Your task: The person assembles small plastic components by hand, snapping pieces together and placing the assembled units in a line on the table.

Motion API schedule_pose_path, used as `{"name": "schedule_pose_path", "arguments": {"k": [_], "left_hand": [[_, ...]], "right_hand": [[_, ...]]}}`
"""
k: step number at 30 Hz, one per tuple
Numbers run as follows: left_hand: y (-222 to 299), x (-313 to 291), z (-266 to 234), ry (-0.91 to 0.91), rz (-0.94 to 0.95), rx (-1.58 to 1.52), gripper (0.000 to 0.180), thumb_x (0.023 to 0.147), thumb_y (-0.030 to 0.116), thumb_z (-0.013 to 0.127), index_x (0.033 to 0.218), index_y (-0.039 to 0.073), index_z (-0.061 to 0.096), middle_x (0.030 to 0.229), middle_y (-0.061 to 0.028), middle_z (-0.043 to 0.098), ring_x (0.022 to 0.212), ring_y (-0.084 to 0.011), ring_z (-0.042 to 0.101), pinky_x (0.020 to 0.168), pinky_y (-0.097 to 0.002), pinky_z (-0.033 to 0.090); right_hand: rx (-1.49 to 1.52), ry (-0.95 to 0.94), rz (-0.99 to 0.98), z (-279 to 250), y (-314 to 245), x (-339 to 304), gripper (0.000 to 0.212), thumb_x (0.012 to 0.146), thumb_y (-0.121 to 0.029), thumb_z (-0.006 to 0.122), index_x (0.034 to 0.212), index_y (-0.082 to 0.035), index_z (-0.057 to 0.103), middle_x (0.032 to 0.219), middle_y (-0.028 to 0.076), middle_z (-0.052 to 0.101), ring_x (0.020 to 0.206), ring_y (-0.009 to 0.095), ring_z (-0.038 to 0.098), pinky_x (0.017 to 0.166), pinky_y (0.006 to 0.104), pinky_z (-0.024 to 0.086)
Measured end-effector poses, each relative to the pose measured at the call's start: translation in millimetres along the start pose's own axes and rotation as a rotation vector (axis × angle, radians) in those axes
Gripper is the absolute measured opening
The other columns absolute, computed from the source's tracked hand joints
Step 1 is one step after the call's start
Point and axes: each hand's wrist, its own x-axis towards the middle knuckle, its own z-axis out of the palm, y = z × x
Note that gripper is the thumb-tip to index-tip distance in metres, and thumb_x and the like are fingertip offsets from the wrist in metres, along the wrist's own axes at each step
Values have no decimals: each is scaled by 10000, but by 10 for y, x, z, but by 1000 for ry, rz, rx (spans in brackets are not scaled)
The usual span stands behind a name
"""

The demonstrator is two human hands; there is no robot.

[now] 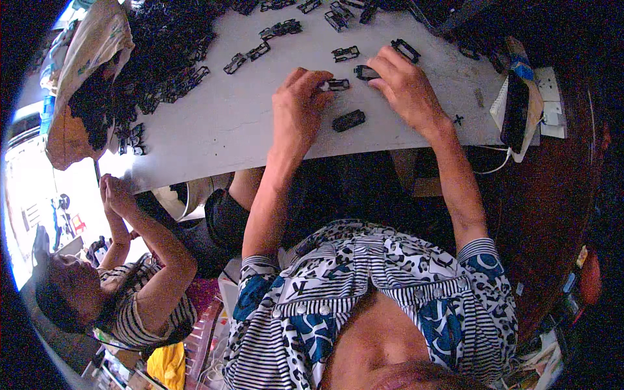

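Note:
My left hand [298,107] is closed over the table, with its thumb and fingertips pinching a small black plastic frame [337,84]. To its right, my right hand [411,91] is closed too, gripping the end of a dark oblong plastic piece [366,73]. Another black open frame [405,51] lies by the knuckles of that hand. Below and between the two hands rests a solid-looking black oblong piece [349,121]. One more black frame [345,54] sits just beyond them.
A big heap of black plastic parts [166,52] covers the table's [227,123] far left, beside a sack [91,71]. More frames [281,29] lie along the back. A white-and-black device [517,110] with a cable stands at right. Another person's hands [117,195] are at the left edge.

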Motion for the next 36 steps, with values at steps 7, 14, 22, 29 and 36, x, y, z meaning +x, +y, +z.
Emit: {"name": "schedule_pose_path", "arguments": {"k": [7,14,22,29,36], "left_hand": [[-37,-26,74,63,138,218,375,599,26,757,962,56,664,971,-111,566,930,-317,532,802,-401,446],[-90,-23,112,65,198,224,369,565,29,767,917,45,658,979,-108,567,927,-310,523,807,-397,438],[-92,-6,114,63,217,243,363,560,42,771,906,53,660,983,-100,572,928,-307,523,802,-390,436],[-50,16,-45,-51,173,155,363,634,81,763,980,69,654,980,-100,587,935,-298,540,809,-382,452],[-46,304,-61,-14,60,115,302,704,69,719,997,60,645,927,-120,593,911,-311,560,785,-389,462]], "right_hand": [[214,18,-49,-26,-109,66,325,694,-54,711,994,-27,588,955,131,558,896,330,585,766,383,497],[187,-20,-145,-16,-144,84,319,657,-25,719,947,-34,585,946,120,551,897,319,587,754,383,500],[43,-99,-188,27,-138,129,121,738,-73,606,830,-34,537,865,134,518,849,333,588,690,407,500],[83,-162,-103,33,-190,61,137,756,-99,604,867,-31,563,893,150,540,864,343,589,707,414,502],[-237,76,175,-336,193,-18,291,781,-128,678,1052,-42,614,986,112,579,928,307,590,767,362,485]]}}
